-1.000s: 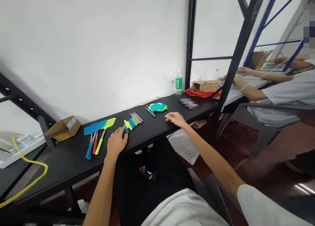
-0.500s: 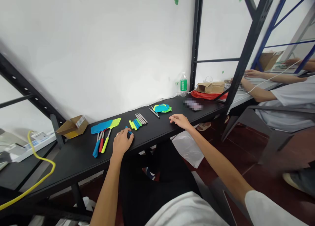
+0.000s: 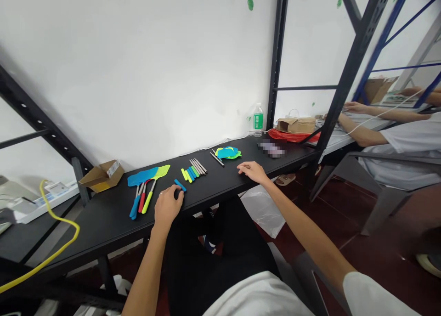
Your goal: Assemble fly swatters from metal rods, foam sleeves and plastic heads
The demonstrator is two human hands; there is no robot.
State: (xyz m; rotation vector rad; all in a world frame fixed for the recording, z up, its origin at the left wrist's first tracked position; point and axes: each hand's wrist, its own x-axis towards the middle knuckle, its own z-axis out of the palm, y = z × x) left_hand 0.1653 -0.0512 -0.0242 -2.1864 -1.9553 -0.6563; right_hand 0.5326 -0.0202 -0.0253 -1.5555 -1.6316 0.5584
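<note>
My left hand (image 3: 167, 205) rests on the black shelf (image 3: 103, 219) with fingers curled, its fingertips pinching the near end of a blue handle sleeve (image 3: 179, 185) pulled clear of the row. Behind it lies a row of green and blue sleeves (image 3: 189, 173) beside several grey metal rods (image 3: 199, 166). My right hand (image 3: 251, 171) lies flat and open on the shelf, holding nothing, just in front of a small pile of blue and green swatter heads (image 3: 228, 152). Finished fly swatters (image 3: 146, 183) with blue, red and green handles lie to the left.
An open cardboard box (image 3: 102, 175) sits at the back left, and a yellow cable (image 3: 51, 242) loops over the left shelf. A water bottle (image 3: 258, 120), a paper bag (image 3: 296, 124) and a red sheet stand at the right. Another person's arms (image 3: 365, 123) work at the neighbouring bench.
My left hand has drawn one blue sleeve out of the row toward the front edge. My right hand has stayed almost still. The view has shifted slightly.
</note>
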